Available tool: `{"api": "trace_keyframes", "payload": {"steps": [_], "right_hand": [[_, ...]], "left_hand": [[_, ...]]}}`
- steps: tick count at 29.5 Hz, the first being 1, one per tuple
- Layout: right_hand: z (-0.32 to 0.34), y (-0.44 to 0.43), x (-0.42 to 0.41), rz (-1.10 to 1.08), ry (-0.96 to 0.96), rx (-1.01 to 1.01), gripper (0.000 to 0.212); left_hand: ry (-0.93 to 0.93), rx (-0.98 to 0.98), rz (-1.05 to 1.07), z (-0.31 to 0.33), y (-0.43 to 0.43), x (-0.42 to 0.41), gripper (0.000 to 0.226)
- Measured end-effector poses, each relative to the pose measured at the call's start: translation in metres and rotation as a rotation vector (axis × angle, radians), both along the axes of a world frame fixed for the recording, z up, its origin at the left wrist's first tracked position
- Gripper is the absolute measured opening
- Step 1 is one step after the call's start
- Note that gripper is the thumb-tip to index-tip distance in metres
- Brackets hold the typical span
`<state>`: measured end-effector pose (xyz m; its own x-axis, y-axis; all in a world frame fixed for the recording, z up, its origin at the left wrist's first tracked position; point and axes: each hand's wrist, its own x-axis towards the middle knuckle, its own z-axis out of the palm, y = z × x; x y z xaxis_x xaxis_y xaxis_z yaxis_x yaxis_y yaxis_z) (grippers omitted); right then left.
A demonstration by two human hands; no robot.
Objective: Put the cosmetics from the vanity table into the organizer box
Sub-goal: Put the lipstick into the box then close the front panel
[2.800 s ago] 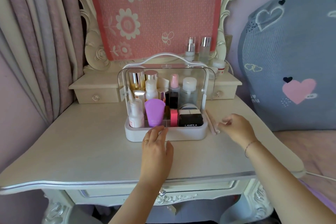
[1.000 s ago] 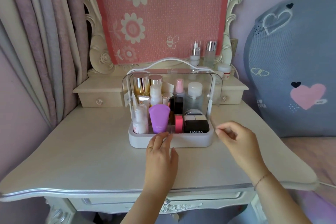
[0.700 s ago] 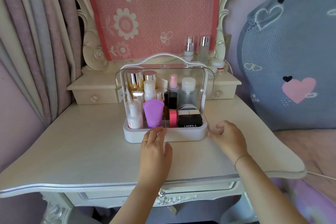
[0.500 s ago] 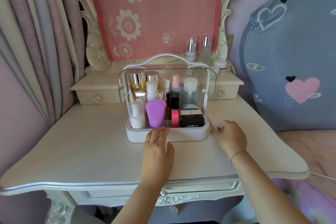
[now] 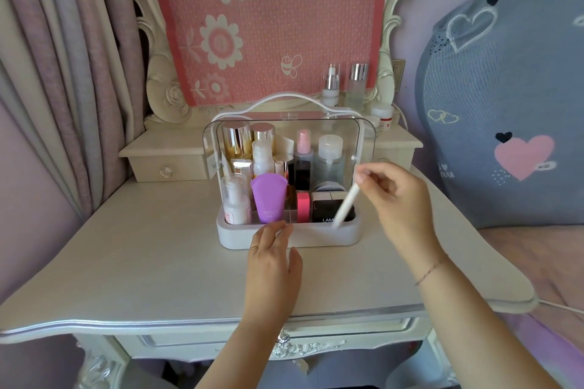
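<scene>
The white organizer box [image 5: 316, 237] with a clear raised lid stands mid-table, filled with bottles, a purple tube [image 5: 269, 197], a pink stick and a black compact [image 5: 327, 210]. My right hand [image 5: 401, 202] pinches a slim white cosmetic pen [image 5: 346, 203], tilted, its lower tip over the box's front right compartment. My left hand [image 5: 273, 265] rests flat on the table, fingertips touching the box's front rim.
Two silver-capped bottles [image 5: 344, 84] and a small white jar [image 5: 382, 113] stand on the rear shelf by the covered mirror. Small drawers flank the box. A curtain hangs left; a blue heart-print cushion [image 5: 505, 110] sits right of the vanity table [image 5: 158, 262].
My right hand picked up the white pen from the table beside the box and lifted it over the box's right front corner. The left hand stayed put.
</scene>
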<state>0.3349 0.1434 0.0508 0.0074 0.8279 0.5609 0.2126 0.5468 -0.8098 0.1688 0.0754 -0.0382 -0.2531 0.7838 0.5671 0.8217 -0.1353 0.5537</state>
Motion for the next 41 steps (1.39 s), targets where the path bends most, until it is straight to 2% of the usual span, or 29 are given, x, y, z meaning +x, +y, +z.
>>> {"api": "trace_keyframes", "payload": {"steps": [5, 10, 15, 20, 26, 41], "right_hand": [[0.027, 0.021, -0.041, 0.148, -0.014, -0.022, 0.009], [0.030, 0.053, -0.070, 0.118, -0.143, 0.020, 0.016], [0.013, 0.073, -0.083, 0.078, -0.326, 0.041, 0.013], [-0.001, 0.084, -0.085, 0.089, -0.385, -0.006, 0.012], [-0.003, 0.088, -0.085, 0.105, -0.425, 0.008, 0.012], [-0.006, 0.083, -0.078, 0.117, -0.386, 0.032, 0.016]], "left_hand": [[0.001, 0.005, -0.003, 0.000, 0.000, 0.000, 0.041], [0.001, 0.008, 0.002, -0.001, 0.000, 0.000, 0.041], [0.005, 0.016, 0.002, -0.001, 0.002, 0.000, 0.042], [0.004, 0.011, 0.011, -0.002, 0.002, -0.002, 0.042], [-0.003, 0.006, 0.008, -0.002, 0.003, -0.002, 0.043], [0.003, 0.018, 0.011, -0.002, 0.002, -0.002, 0.042]]}}
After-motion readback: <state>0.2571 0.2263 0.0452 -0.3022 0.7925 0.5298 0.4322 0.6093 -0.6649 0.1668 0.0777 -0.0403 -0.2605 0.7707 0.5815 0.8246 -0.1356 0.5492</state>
